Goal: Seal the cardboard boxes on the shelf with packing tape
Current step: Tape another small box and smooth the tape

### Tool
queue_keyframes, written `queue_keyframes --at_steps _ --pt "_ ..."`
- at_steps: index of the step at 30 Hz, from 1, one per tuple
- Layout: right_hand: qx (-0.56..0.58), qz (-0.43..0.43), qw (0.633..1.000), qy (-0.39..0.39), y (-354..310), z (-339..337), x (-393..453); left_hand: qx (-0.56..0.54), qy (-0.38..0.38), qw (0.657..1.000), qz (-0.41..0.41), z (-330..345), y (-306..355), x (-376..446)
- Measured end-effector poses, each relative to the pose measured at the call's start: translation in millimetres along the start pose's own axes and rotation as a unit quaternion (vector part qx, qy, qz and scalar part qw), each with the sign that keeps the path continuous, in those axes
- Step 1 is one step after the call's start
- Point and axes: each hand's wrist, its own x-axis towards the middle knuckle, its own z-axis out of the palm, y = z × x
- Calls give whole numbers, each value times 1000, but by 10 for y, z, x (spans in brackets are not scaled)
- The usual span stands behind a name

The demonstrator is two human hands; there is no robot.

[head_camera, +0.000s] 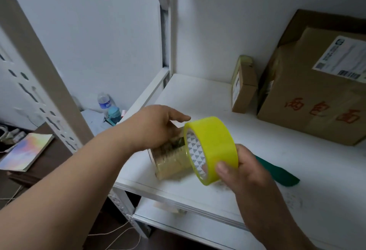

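Yellow tape roll (213, 146), brown boxes (316, 101), white shelf (198, 95).

A storage or packing room is showing here: white slotted metal shelving (198, 99) is standing against bare white walls (95, 31) and carrying labelled cardboard boxes (316, 95), while a side table (39, 168) is holding a water bottle (104, 101) and a booklet (25, 150).

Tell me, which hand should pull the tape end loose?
Probably the left hand: its fingers hang free beside the yellow tape roll, touching a clear roll at most. The right hand already grips the yellow one.
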Motion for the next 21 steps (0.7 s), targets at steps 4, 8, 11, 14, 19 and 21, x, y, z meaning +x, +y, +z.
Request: queue_keyframes --at_steps 4,8,11,14,19,21 --pt "-10 3 1000 10 -12 35 211 32 -121 990 64 -6 30 -145" --pt "-23 8 1000 9 -21 81 353 39 -116 989 87 125 -172 -150" --pt "-24 7 1000 12 -68 130 415 46 -45 996 56 230 -235 -129" --pt "-28 5 999 16 -112 161 363 41 -27 998 50 251 -262 -139" --pt "-56 41 997 14 21 60 29 32 -38 999 -3 195 -303 -166" --pt "-37 63 997 0 116 12 -70 42 -46 998 3 199 -300 -162"
